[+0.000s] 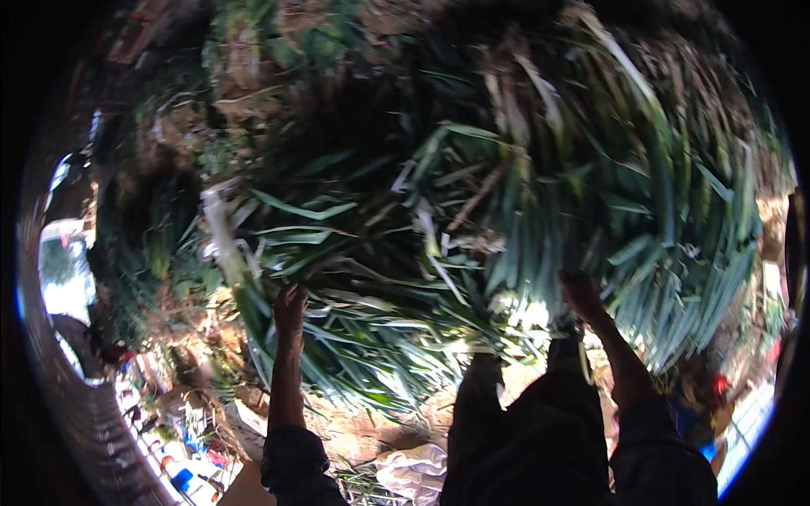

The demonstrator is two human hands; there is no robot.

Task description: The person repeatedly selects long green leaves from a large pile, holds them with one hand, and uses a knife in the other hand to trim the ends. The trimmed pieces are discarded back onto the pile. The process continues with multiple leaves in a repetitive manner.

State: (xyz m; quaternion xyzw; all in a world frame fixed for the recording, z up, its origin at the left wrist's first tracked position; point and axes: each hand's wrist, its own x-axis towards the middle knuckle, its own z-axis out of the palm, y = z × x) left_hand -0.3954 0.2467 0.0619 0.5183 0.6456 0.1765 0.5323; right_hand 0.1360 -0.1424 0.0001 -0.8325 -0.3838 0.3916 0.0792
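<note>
A large heap of long green leeks or similar stalks (380,303) with pale shafts spreads before me. My left hand (290,302) rests at the leaves on the heap's left part, below a pale leek shaft (221,243); its fingers look bent, but whether they grip a leaf is unclear. My right hand (579,294) reaches into the leaves at the lower right, beside a thick bunch of hanging green leaves (671,303). The fingers there are dark and partly lost in shadow, so their hold cannot be told.
A crumpled white sack (414,471) lies on the brown ground near my legs, with a cardboard-coloured surface (250,487) to its left. Brightly coloured items (183,477) lie at the lower left. More stalks are heaped at the far side.
</note>
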